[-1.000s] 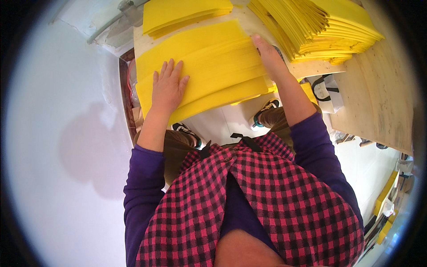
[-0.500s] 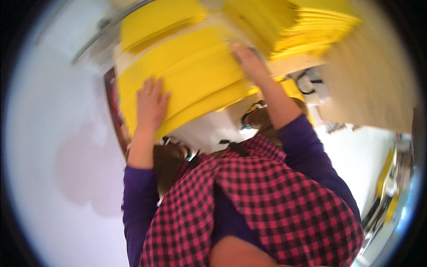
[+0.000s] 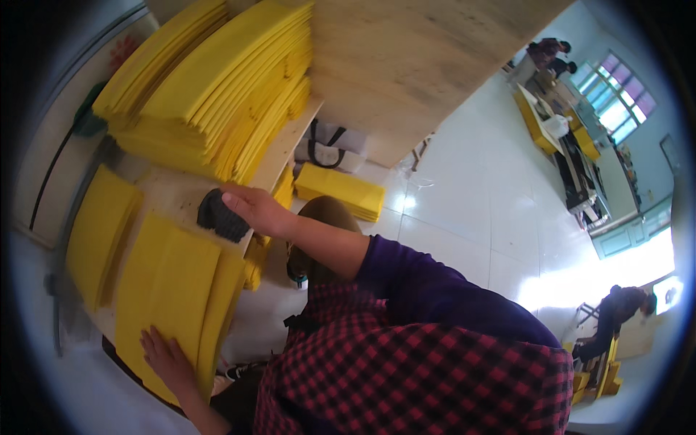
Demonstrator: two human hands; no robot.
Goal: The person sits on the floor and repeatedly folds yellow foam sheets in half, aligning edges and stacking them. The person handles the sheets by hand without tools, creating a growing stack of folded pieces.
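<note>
Your left hand [image 3: 168, 357] lies flat, fingers spread, on the yellow sheet stack [image 3: 170, 297] at the tabletop [image 3: 174, 197] edge, while your right hand [image 3: 254, 209] closes on a black brush [image 3: 221, 215]; overhanging sheets could slide off.

Bright daylight is admitted through windows [image 3: 612, 101] far right of the right hand [image 3: 254, 208]; glare is thrown across the white floor [image 3: 500, 217]. Edges are darkened, bent and slightly blurred.
</note>
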